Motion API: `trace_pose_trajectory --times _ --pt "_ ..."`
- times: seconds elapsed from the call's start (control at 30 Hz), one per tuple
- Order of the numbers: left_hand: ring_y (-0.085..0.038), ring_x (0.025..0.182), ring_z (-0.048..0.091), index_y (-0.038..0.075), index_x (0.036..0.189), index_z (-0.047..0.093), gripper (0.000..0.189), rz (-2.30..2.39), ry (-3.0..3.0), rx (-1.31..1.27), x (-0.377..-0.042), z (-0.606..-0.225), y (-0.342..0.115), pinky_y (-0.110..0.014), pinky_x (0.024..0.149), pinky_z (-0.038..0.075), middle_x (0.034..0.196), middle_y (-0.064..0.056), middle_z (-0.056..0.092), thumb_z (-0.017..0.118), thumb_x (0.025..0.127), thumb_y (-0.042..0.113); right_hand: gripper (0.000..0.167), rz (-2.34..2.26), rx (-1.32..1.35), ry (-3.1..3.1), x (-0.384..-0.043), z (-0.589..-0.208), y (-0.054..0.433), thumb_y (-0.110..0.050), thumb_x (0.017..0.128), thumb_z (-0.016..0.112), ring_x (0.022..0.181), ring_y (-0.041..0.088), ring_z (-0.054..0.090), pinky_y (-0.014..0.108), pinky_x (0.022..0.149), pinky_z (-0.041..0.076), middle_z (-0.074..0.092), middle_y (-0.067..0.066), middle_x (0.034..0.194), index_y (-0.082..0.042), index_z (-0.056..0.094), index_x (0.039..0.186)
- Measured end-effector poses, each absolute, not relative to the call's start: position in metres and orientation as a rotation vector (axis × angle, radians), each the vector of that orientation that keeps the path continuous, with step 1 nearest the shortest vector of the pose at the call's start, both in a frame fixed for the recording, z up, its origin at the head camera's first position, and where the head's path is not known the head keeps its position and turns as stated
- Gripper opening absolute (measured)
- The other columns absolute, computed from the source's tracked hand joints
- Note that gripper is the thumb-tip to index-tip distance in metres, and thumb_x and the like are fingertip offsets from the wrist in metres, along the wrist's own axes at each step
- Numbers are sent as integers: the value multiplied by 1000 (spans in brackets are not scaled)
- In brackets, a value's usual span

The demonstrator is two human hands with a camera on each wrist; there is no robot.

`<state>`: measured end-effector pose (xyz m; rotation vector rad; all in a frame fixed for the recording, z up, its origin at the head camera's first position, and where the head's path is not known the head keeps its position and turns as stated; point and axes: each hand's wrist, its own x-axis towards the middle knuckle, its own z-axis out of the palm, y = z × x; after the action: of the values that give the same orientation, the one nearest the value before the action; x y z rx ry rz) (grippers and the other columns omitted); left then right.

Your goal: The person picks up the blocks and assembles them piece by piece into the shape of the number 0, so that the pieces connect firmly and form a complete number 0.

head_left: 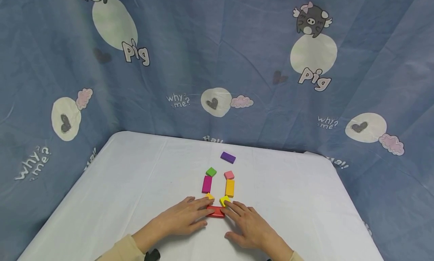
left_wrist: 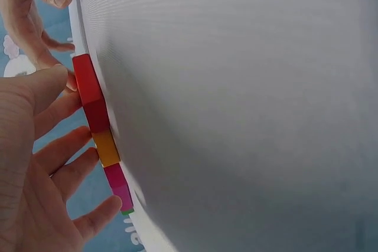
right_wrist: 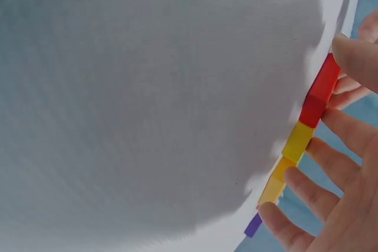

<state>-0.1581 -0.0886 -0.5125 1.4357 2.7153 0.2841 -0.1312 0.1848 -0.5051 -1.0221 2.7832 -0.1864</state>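
A red block (head_left: 216,212) lies flat near the table's front, between both hands. My left hand (head_left: 183,217) rests with fingers extended at its left end, one fingertip by a small orange block (head_left: 210,196). At the red block's right end are the outstretched fingers of my right hand (head_left: 249,227), one fingertip touching a yellow block (head_left: 224,200). Neither thumb grips anything. In the left wrist view the red block (left_wrist: 88,84) stands beside the left fingertips; the right wrist view has the yellow block (right_wrist: 297,140) by the right fingertips.
Beyond the left hand lie a magenta block (head_left: 207,184) and a green block (head_left: 211,172). An orange-yellow block (head_left: 229,188) and a pink block (head_left: 229,175) form the right row. Farther back is a purple block (head_left: 228,157) on the white table (head_left: 288,185). A blue curtain (head_left: 190,65) hangs behind.
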Motion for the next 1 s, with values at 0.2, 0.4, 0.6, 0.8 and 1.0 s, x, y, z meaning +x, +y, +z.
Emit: trace_pose_trajectory --times 0.2,0.4,0.6,0.8,1.0 --pt "-16 137 39 22 142 54 45 292 2712 1448 -159 -512 -88 -53 101 41 151 -2 42 53 100 40 68 -182 -1040 2792 -133 -505 184 -59 91 55 136 26 38 54 98 43 36 -3 154 -29 39 150" --pt "-16 136 40 21 140 55 42 314 2709 1467 -160 -510 -89 -53 100 41 149 -2 44 53 101 36 67 -178 -1055 2800 -134 -506 184 -58 91 56 136 25 38 52 98 44 37 -3 153 -28 40 149" --pt "-16 136 40 21 141 55 42 312 2716 1473 -160 -511 -89 -53 100 42 149 -2 44 52 101 34 65 -210 -1037 2787 -135 -501 184 -57 92 55 138 24 36 53 100 42 37 -3 154 -29 42 148" --pt "-16 137 38 21 142 54 44 276 2718 1468 -160 -511 -89 -52 101 41 151 -2 42 52 101 37 58 -401 -1018 2872 -161 -484 193 -47 93 61 136 26 40 55 101 40 43 2 150 -21 51 144" --pt "-14 137 37 22 146 49 47 298 2700 1435 -159 -510 -88 -49 103 40 152 1 40 49 102 38 48 -542 -858 3017 -213 -479 212 -33 96 61 125 29 51 50 102 42 54 9 137 -12 55 139"
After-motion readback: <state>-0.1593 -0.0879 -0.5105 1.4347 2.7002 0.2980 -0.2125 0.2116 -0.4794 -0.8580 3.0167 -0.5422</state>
